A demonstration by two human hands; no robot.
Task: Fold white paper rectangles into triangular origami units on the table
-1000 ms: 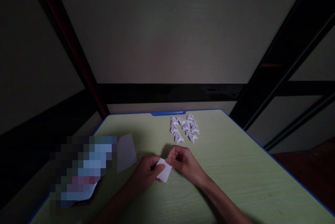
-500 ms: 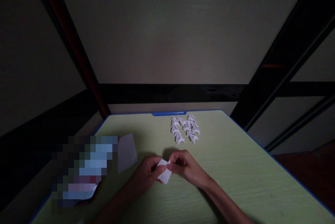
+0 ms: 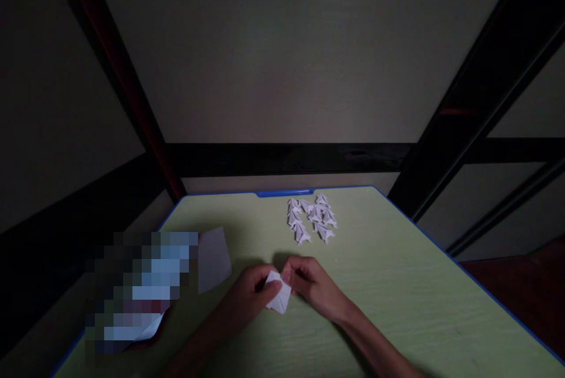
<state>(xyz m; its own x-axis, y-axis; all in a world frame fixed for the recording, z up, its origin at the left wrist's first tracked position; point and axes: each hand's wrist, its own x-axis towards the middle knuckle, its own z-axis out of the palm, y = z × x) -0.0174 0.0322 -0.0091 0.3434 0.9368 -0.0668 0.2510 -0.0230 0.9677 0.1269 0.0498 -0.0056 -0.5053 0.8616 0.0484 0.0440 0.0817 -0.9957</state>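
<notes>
A small piece of folded white paper (image 3: 281,300) is held between my two hands above the near middle of the table. My left hand (image 3: 255,291) grips its left side, thumb lying across the front face and fingers behind. At the paper's upper right edge, my right hand (image 3: 306,281) pinches it with thumb and bent forefinger. Creases show on the face towards me; the back of the paper is hidden. Farther off, several folded white paper figures (image 3: 316,213) lie in a cluster of overlapping rows.
A flat sheet of paper (image 3: 214,260) lies left of my hands, partly beside a device with a blurred-out screen (image 3: 161,275). The pale green table (image 3: 397,284) has a blue edge and a blue handle (image 3: 286,193) at the far side. Behind it stands a panelled wall (image 3: 286,72).
My right thumb has slid from the middle of the paper up to its right edge, so more of the creased face shows. My left hand keeps its grip.
</notes>
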